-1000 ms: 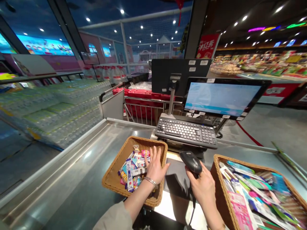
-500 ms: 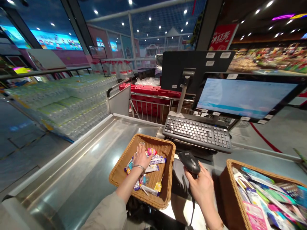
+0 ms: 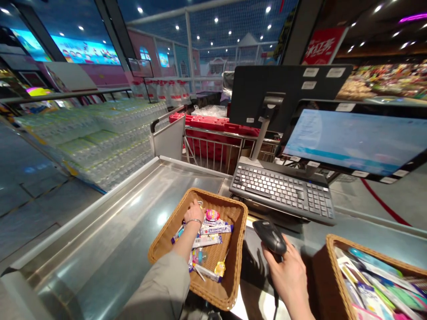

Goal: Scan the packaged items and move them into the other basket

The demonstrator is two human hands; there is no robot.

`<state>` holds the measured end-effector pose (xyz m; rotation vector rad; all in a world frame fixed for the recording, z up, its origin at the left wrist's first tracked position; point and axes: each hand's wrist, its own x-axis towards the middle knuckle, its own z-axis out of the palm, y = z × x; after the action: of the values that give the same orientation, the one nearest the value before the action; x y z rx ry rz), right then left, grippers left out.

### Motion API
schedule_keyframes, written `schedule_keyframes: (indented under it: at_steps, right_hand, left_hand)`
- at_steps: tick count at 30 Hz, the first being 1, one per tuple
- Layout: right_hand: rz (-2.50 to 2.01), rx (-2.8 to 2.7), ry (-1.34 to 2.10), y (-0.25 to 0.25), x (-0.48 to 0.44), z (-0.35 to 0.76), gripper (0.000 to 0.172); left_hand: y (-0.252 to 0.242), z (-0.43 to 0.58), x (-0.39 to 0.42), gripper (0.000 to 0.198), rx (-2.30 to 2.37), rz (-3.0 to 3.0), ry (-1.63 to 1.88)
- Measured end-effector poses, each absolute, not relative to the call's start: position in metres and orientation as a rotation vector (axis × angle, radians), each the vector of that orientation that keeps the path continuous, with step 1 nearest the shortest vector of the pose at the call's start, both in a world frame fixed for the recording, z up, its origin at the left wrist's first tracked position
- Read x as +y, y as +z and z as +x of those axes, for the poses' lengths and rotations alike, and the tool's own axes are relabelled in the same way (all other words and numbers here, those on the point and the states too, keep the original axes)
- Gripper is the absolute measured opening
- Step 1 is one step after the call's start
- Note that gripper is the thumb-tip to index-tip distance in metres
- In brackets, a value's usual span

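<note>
Red sign (image 3: 323, 45): Chinese chars, unreadable; POS screen (image 3: 356, 138) text too small.

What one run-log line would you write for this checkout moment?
left hand: inside wicker basket, among packets | right hand: holding scanner | second basket: at right
</note>
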<state>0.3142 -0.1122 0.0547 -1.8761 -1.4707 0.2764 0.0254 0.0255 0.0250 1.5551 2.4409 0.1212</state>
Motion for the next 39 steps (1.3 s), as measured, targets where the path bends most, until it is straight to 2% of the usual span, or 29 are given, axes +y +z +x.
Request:
schedule_keyframes:
  at_steps: [24, 39]
  right_hand:
    - [-1.763, -1.635, 0.296, 0.059, -0.105, 0.310, 0.052]
    - [-1.729, -1.628, 0.297, 0.061, -0.115, 0.312, 0.048]
  left_hand:
    - [0.014, 0.016, 0.030, 0.031, 2.549, 1.331, 0.232]
    - [0.020, -0.007, 0.004, 0.013, 2.387, 1.547, 0.322]
